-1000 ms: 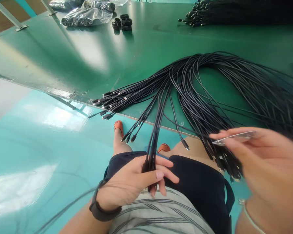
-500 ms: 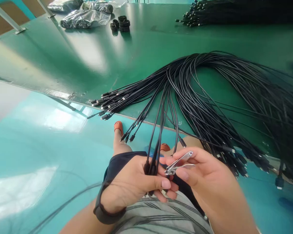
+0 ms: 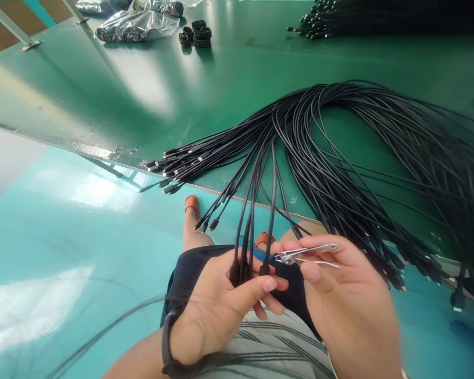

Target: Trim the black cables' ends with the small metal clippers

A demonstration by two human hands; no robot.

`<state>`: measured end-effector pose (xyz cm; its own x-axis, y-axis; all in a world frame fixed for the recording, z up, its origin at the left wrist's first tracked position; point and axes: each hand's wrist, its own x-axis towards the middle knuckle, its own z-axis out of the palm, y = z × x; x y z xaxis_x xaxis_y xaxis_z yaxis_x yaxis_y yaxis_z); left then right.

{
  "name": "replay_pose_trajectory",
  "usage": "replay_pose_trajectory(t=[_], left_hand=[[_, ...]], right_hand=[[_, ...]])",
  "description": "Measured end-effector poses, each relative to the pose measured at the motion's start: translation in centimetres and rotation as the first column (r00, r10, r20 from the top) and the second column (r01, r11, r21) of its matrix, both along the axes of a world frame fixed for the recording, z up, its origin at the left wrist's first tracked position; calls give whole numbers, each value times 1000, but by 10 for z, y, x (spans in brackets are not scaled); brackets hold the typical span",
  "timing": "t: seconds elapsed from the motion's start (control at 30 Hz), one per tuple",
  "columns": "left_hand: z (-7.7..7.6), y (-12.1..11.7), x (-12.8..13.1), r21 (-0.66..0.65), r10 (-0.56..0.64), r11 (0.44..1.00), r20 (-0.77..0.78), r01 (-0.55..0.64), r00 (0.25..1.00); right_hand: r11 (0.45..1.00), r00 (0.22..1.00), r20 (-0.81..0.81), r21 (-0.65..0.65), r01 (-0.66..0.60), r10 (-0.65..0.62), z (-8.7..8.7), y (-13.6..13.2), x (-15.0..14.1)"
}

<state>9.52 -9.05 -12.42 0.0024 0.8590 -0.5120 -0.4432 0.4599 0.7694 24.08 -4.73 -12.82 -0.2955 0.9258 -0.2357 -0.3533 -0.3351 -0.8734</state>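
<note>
A large bundle of black cables point(image 3: 339, 147) loops across the green table point(image 3: 142, 95), its plug ends hanging over the near edge. My left hand point(image 3: 225, 300), with a dark wristband, is closed around the plug ends of several black cables point(image 3: 253, 231) held over my lap. My right hand point(image 3: 339, 300) is closed on a small metal clipper point(image 3: 304, 253), whose tip touches the plug of one cable beside my left fingers.
Another fan of cable plugs point(image 3: 174, 166) lies at the table's edge to the left. Small coiled cables point(image 3: 197, 34) and clear plastic bags point(image 3: 134, 23) sit at the far left. A second heap of black cables point(image 3: 359, 21) lies far right. The teal floor point(image 3: 63, 237) is below.
My right hand came in from the right with the metal clipper and now holds it against a cable plug at my left hand. The left hand kept its grip on the cables.
</note>
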Motion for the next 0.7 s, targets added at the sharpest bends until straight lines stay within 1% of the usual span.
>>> replay_pose_trajectory(t=[0.1,0.17,0.27,0.37,0.43,0.5,0.63,0.7], left_hand=[[-2,1,1,4,19,1000,9,-19,1000],[-3,1,1,8,21,1000,13,-22,1000],[-3,0,1,3,21,1000,12,-21,1000],[-2,0,1,1,11,1000,0,-11,1000],[-2,0,1,-7,-6,1000,-9,6,1000],[-3,0,0,-13,-21,1000,-19,21,1000],[-5,0,-1,-3,-59,998,-39,59,997],[-4,1,0,-40,-44,998,-64,41,997]], right_hand=[[994,990,-128,-81,-68,57,-5,-1,-2],[990,980,-187,-111,-88,66,-4,0,-4],[991,975,-216,-114,-68,42,-1,2,-6],[990,971,-233,-114,-87,59,2,2,-7],[987,973,-218,-125,-101,72,1,1,-6],[986,985,-157,-139,-91,69,-1,0,-4],[991,1000,16,-133,2,0,-4,-2,-2],[992,999,30,-126,30,-26,-4,-2,-3]])
